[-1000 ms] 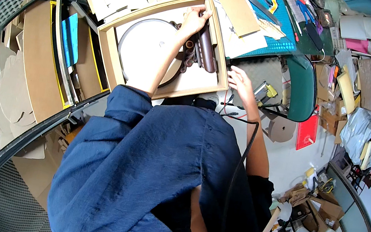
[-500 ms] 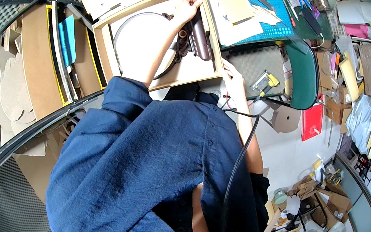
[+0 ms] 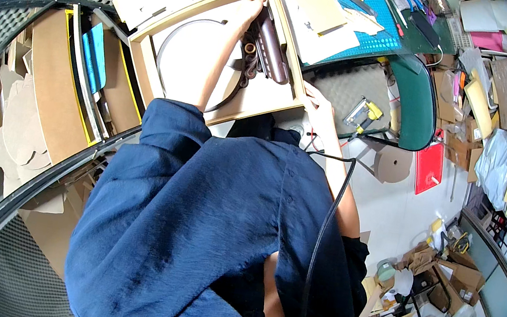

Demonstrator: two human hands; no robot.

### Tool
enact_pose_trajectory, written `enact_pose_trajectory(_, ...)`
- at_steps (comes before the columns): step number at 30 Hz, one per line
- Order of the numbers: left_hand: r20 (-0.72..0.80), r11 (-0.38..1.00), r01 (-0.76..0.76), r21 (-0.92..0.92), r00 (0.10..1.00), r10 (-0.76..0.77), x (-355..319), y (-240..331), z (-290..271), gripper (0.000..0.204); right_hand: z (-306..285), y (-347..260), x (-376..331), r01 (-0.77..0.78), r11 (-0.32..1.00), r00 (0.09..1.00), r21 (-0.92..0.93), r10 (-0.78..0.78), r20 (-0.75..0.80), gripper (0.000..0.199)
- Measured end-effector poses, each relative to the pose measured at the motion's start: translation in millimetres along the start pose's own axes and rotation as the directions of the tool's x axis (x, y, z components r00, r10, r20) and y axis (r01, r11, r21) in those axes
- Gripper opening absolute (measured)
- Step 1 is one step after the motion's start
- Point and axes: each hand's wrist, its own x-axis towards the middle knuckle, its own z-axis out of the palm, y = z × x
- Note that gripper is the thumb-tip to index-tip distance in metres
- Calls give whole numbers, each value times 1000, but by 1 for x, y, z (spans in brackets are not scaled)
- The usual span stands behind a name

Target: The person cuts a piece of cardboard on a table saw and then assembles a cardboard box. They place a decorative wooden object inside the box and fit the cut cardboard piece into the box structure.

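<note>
Dark blue cloth sleeves and shirt (image 3: 204,236) fill the frame from 6 o'clock to centre. Past them, toward 12 o'clock, sits a shallow rectangular tray of pale wood (image 3: 150,60), raised rim all round, tilted with one corner toward 12. Inside it: a white round disc with a thin dark rim (image 3: 179,64), smooth and flat, taking the 9 o'clock half; glossy dark brown ribbed cylinders (image 3: 272,51) crowd the 3 o'clock side, leaving little free floor in the tray.

Left hand (image 3: 252,8) reaches over the disc to the tray's far rim at 12 o'clock, fingers curled on that edge beside the brown cylinders; grip looks closed on the rim.

Right hand (image 3: 318,106) sits at the tray's near corner at 3 o'clock, touching the rim; whether its grip is closed I cannot tell.

Tight surroundings: brown cardboard sheets (image 3: 49,91) stacked at 9 o'clock, green cutting mat (image 3: 374,39) on the table at 1 o'clock, black cable (image 3: 326,214) trailing down at 5 o'clock.
</note>
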Motion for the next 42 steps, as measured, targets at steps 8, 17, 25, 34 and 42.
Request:
enact_pose_trajectory(8,55,993,-30,114,998,23,31,-12,-3,66,-1,3,1,-53,998,999,24,53,-4,37)
enact_pose_trajectory(17,3,990,15,140,1000,-15,18,2,-3,59,0,-5,-1,-59,998,998,29,59,-6,39)
enact_pose_trajectory(25,171,981,70,180,980,-101,31,2,-7,80,0,-3,-1,-69,996,998,55,69,6,39)
enact_pose_trajectory(34,-117,983,-72,171,989,93,24,-2,21,51,1,-9,-2,-73,997,997,25,74,-22,38)
enact_pose_trajectory(42,-138,891,-243,384,939,316,13,-4,28,59,4,-3,-3,-59,998,997,28,60,-49,37)
